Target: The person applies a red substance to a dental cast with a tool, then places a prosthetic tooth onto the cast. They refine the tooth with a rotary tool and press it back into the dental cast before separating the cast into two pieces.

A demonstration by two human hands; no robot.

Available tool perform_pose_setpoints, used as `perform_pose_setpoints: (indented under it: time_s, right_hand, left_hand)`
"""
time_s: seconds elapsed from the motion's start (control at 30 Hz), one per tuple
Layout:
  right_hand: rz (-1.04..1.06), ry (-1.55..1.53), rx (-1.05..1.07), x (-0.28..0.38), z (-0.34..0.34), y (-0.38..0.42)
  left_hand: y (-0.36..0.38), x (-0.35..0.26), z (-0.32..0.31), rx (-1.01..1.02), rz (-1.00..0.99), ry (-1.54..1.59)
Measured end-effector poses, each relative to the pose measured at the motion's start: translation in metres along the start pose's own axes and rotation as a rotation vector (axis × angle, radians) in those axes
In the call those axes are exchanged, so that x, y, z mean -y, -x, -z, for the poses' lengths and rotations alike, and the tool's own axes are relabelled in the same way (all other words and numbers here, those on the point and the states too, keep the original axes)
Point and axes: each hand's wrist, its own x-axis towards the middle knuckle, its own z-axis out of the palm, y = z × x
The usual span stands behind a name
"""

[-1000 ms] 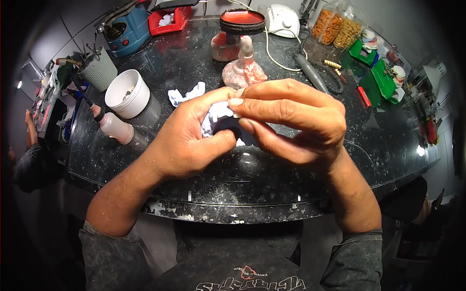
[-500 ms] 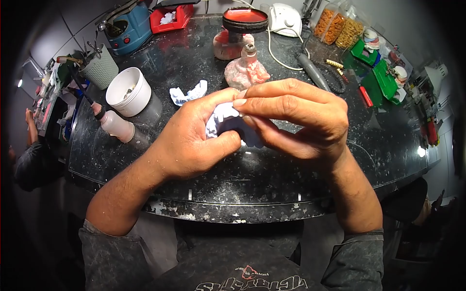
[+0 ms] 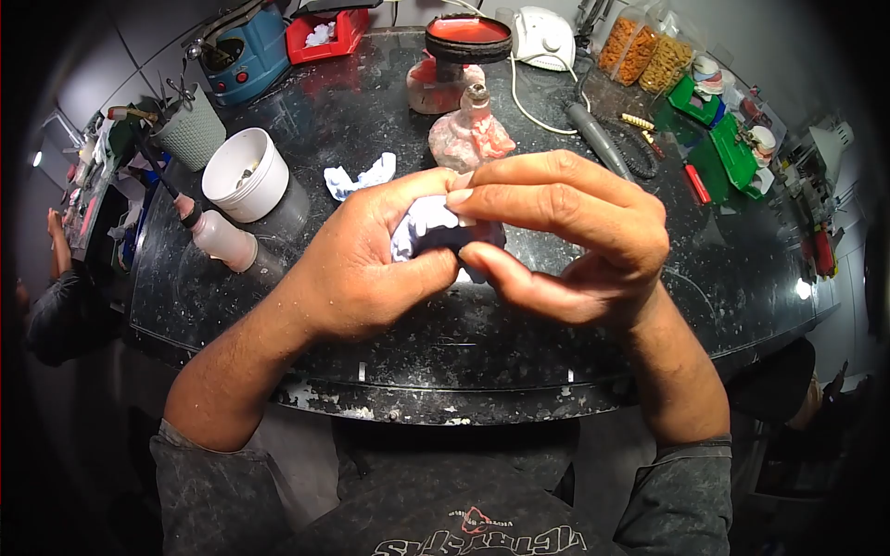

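Left hand (image 3: pixel 357 269) curled around a white dental cast (image 3: pixel 428 227), thumb pressed under it, held above the near part of the black speckled bench (image 3: pixel 556 324). Right hand (image 3: pixel 565 236) closed at its fingertips (image 3: pixel 461 197) on the cast's top edge, thumb stretched beneath. Second white cast (image 3: pixel 360 176) lying on the bench just beyond the hands, near a white tub (image 3: pixel 246 176) and a small squeeze bottle (image 3: pixel 218 238). Pink wax-covered lump (image 3: pixel 470 134) farther back, beside a grey handpiece (image 3: pixel 593 139).
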Motion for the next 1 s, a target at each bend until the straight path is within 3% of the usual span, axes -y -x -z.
perform_pose_setpoints:
  time_s: [0.73,0.8,1.0]
  right_hand:
    - [-0.014,-0.002,-0.041,0.0009,-0.0032,0.0014]
    - [-0.011,0.0,-0.038,-0.0003,-0.0034,0.0017]
    - [-0.014,0.017,-0.021,0.0004,-0.0023,0.0014]
  left_hand:
    - [0.0006,-0.0046,-0.0008,0.004,-0.033,-0.08]
    - [0.0012,-0.005,0.0017,0.036,0.05,-0.074]
    - [0.0012,-0.009,-0.0012,0.015,0.04,-0.064]
